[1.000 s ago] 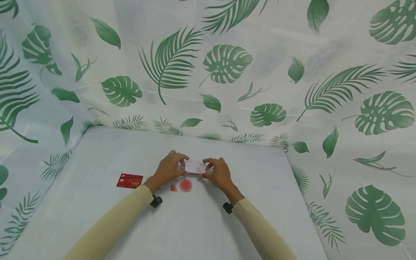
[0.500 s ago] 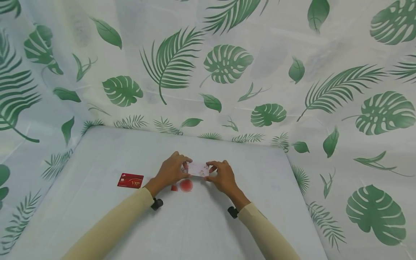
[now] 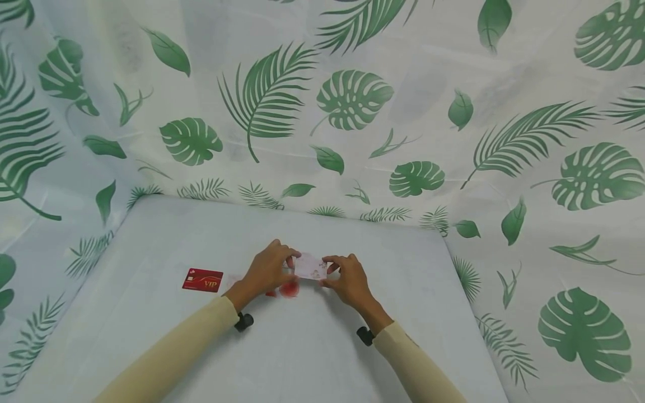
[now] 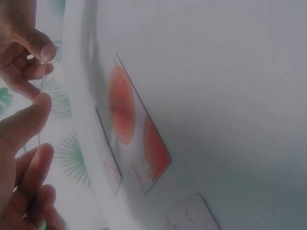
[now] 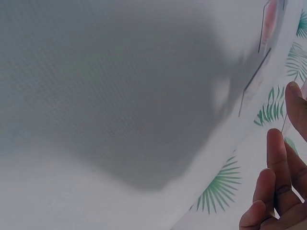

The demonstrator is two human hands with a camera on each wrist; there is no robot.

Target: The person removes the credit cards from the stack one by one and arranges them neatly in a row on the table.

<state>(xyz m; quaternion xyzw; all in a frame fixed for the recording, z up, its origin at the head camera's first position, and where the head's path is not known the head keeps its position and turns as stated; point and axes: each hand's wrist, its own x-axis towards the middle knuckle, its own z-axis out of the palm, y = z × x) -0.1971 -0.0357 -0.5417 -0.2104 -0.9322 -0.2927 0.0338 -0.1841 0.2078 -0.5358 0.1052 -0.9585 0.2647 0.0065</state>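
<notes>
Above the table, a pale pink card (image 3: 310,266) with a faint printed pattern is held level between both hands. My left hand (image 3: 272,266) pinches its left end between thumb and fingers. The right hand (image 3: 349,280) pinches the other end the same way. Under the left hand lies a white card with red circles (image 4: 122,105), partly covered in the head view. Beside it in the left wrist view are a pale card (image 4: 109,153) farther off and another pale card (image 4: 192,215) cut by the frame edge. The held card appears edge-on in the left wrist view.
A red VIP card (image 3: 202,280) lies flat to the left of the left forearm. The white table (image 3: 393,252) meets a leaf-print curtain (image 3: 282,101) at its back and sides. Both wrists carry small black cameras.
Both hands have moved the pale pink card slightly right and toward the near side, tilting it a little. The cards on the table stay where they were.
</notes>
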